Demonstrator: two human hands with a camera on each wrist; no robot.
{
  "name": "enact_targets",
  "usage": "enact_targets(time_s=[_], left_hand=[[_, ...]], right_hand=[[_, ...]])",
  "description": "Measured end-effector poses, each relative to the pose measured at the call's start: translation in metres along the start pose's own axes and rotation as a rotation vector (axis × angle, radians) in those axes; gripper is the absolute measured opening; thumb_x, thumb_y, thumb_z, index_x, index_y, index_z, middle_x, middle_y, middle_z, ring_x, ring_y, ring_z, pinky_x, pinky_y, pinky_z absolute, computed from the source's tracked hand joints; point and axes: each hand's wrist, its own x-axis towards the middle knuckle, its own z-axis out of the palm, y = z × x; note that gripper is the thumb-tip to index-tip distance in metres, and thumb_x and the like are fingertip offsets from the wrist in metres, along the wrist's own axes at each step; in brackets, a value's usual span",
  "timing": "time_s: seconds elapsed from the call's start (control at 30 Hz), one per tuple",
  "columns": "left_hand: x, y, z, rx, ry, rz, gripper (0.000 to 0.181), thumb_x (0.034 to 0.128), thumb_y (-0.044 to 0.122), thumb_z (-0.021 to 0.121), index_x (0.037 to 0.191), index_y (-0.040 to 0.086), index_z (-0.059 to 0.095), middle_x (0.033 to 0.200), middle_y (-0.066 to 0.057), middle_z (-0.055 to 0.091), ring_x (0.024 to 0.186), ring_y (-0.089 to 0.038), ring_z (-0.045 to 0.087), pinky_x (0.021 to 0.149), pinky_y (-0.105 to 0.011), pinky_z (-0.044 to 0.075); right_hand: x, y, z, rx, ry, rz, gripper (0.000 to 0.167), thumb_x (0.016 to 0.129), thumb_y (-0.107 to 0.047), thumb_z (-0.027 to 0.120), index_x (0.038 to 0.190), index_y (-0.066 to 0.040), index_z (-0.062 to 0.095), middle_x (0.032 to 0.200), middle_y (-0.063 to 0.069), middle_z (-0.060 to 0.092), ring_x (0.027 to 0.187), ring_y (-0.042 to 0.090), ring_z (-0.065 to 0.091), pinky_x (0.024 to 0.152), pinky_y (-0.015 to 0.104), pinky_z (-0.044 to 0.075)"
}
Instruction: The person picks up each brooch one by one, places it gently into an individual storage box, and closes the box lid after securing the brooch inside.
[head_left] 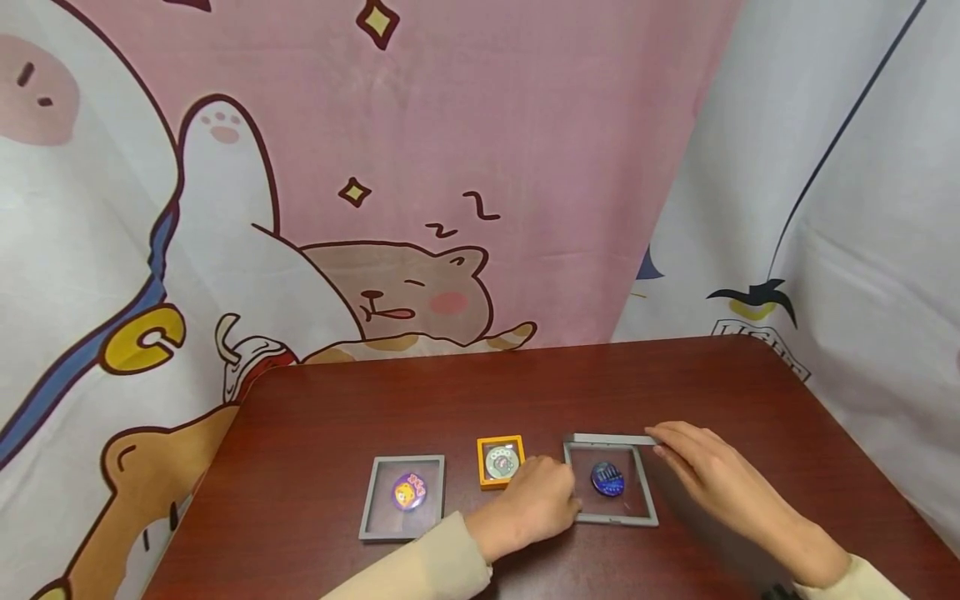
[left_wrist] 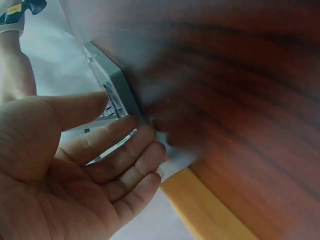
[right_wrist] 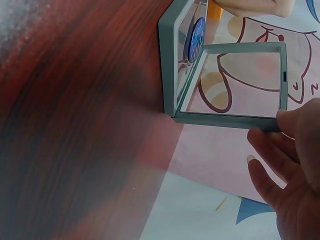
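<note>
A grey square display frame (head_left: 617, 522) with clear film lies on the table, a round dark-blue badge (head_left: 608, 479) in it. Its hinged lid (right_wrist: 240, 120) stands raised at the far side, roughly at right angles to the base. My right hand (head_left: 720, 479) pinches the lid's right corner between thumb and fingers. At the base's left edge, my left hand (head_left: 528, 504) holds the frame with thumb and curled fingers; its fingers hide part of that edge. In the left wrist view the thumb (left_wrist: 85, 107) lies against the frame.
Left of it, a small yellow-orange frame (head_left: 495, 482) holds a pale round piece, partly behind my left hand. Farther left lies another grey frame (head_left: 367, 500) with a purple and yellow badge (head_left: 408, 492). A cartoon-printed cloth (head_left: 570, 167) hangs behind the brown table (head_left: 337, 408).
</note>
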Motion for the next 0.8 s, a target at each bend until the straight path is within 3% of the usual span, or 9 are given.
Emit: enact_targets(time_s=[0.1, 0.23, 0.4, 0.5, 0.63, 0.8], left_hand=[[-0.006, -0.001, -0.005, -0.025, 0.045, 0.007, 0.042, 0.0887, 0.027, 0.081, 0.055, 0.02, 0.057, 0.06, 0.006, 0.058, 0.06, -0.012, 0.059, 0.059, -0.027, 0.046], [-0.013, -0.003, -0.012, -0.036, 0.152, 0.038, 0.036, 0.0913, 0.022, 0.079, 0.062, 0.017, 0.059, 0.068, 0.005, 0.056, 0.067, -0.012, 0.056, 0.061, -0.025, 0.047], [-0.019, -0.003, -0.016, -0.109, 0.274, 0.048, 0.022, 0.0935, 0.021, 0.08, 0.084, 0.012, 0.063, 0.076, 0.006, 0.055, 0.071, -0.007, 0.053, 0.062, -0.02, 0.045], [-0.022, -0.002, -0.017, -0.14, 0.286, 0.044, 0.023, 0.0945, 0.023, 0.08, 0.103, 0.007, 0.066, 0.086, 0.003, 0.063, 0.078, -0.006, 0.059, 0.066, -0.02, 0.049], [-0.023, -0.001, -0.015, -0.144, 0.273, 0.079, 0.04, 0.0969, 0.026, 0.077, 0.128, 0.004, 0.067, 0.106, -0.005, 0.072, 0.096, -0.011, 0.068, 0.08, -0.023, 0.056], [-0.026, -0.001, -0.01, -0.127, 0.294, 0.147, 0.04, 0.0969, 0.027, 0.077, 0.13, 0.006, 0.071, 0.107, -0.003, 0.071, 0.095, -0.009, 0.066, 0.081, -0.021, 0.055]], right_hand=[[-0.002, -0.001, 0.0, 0.006, -0.001, -0.01, 0.031, 0.091, -0.003, 0.078, 0.121, -0.007, 0.073, 0.112, -0.001, 0.072, 0.098, 0.019, 0.068, 0.097, 0.017, 0.042], [-0.005, -0.004, 0.0, 0.004, -0.014, -0.004, 0.032, 0.09, -0.005, 0.079, 0.121, -0.008, 0.074, 0.112, -0.003, 0.071, 0.099, 0.018, 0.067, 0.097, 0.017, 0.042], [-0.011, -0.007, -0.001, 0.007, -0.013, -0.005, 0.022, 0.096, -0.013, 0.076, 0.117, -0.008, 0.075, 0.111, -0.004, 0.07, 0.097, 0.017, 0.067, 0.096, 0.017, 0.042], [-0.014, -0.008, 0.0, 0.023, -0.008, -0.023, 0.019, 0.104, -0.023, 0.068, 0.114, -0.008, 0.075, 0.11, -0.005, 0.069, 0.096, 0.016, 0.066, 0.094, 0.016, 0.043], [-0.019, -0.009, 0.0, 0.05, -0.023, -0.043, 0.026, 0.108, -0.03, 0.06, 0.112, -0.009, 0.074, 0.11, -0.008, 0.067, 0.095, 0.011, 0.065, 0.092, 0.015, 0.044], [-0.024, -0.011, 0.001, 0.079, -0.038, -0.076, 0.028, 0.11, -0.032, 0.056, 0.111, -0.011, 0.074, 0.112, -0.008, 0.065, 0.096, 0.007, 0.062, 0.091, 0.013, 0.044]])
